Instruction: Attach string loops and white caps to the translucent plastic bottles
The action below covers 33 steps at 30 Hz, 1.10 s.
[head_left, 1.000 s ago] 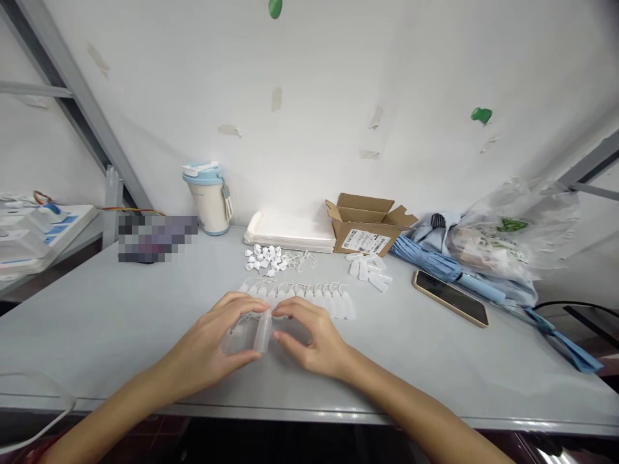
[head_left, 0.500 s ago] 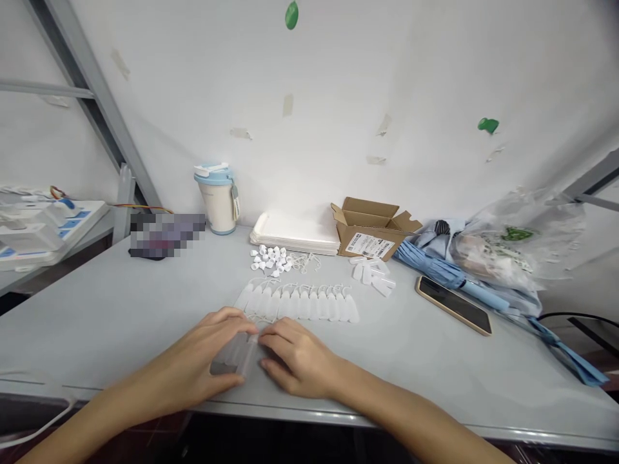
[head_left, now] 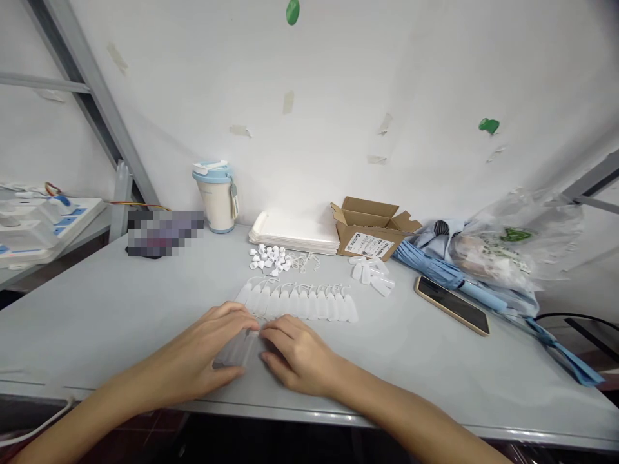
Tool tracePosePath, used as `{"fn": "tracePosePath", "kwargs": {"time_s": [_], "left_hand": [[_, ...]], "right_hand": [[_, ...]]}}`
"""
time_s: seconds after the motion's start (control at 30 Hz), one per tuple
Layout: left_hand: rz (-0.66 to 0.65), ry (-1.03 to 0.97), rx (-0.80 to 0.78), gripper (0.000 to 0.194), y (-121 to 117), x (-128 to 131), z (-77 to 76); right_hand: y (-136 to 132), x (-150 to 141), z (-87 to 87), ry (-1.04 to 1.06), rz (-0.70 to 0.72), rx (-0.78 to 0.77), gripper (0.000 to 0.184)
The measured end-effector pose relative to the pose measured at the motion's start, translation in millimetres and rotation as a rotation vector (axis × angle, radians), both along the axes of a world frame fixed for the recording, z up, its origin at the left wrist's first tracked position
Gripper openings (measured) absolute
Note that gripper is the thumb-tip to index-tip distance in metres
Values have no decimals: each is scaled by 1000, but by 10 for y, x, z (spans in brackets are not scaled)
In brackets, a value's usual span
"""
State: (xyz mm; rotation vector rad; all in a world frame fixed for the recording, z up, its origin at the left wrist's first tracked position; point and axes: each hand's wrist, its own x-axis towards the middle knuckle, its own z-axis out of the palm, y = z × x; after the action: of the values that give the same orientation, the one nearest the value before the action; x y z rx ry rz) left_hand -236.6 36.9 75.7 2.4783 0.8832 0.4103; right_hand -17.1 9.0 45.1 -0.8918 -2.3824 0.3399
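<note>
Both my hands meet near the front edge of the grey table [head_left: 120,309]. My left hand [head_left: 200,354] curls around a small translucent plastic bottle [head_left: 235,351] that lies tilted on the tabletop. My right hand [head_left: 297,354] pinches the bottle's upper end with fingertips pressed together. Just beyond my fingers lies a neat row of several similar white bottles [head_left: 300,301]. Farther back sit a heap of small white caps [head_left: 268,258] and a few loose white pieces [head_left: 372,270].
Along the wall stand a blue-lidded cup [head_left: 215,196], a stack of white trays [head_left: 293,233] and an open cardboard box [head_left: 370,227]. A phone [head_left: 452,304], a blue umbrella [head_left: 459,274] and a plastic bag [head_left: 517,241] lie at right. A power strip [head_left: 46,222] sits far left.
My hands have come down and toward me with the bottle, which went from nearly upright to lying tilted on the table. The view has shifted slightly.
</note>
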Motion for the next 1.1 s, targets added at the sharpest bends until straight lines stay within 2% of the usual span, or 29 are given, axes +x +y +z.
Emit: {"fn": "tracePosePath", "kwargs": {"time_s": [0.3,0.63,0.83,0.97,1.1], "left_hand": [[0,38,-12,45,-6,6,55],[-28,23,18,53,36,-49,-70],[-29,-9,1,51,68,-66,-91],[-62,-9,-13,45,117,-9,-45],[-113,-27,-30,37,175,132,71]], "right_hand": [[-2,-2,12,3,-10,-25,27],[8,9,-8,22,-11,-36,28],[9,4,1,35,-3,-24,27],[17,11,17,45,-9,-22,25],[42,36,39,71,-6,2,23]]}}
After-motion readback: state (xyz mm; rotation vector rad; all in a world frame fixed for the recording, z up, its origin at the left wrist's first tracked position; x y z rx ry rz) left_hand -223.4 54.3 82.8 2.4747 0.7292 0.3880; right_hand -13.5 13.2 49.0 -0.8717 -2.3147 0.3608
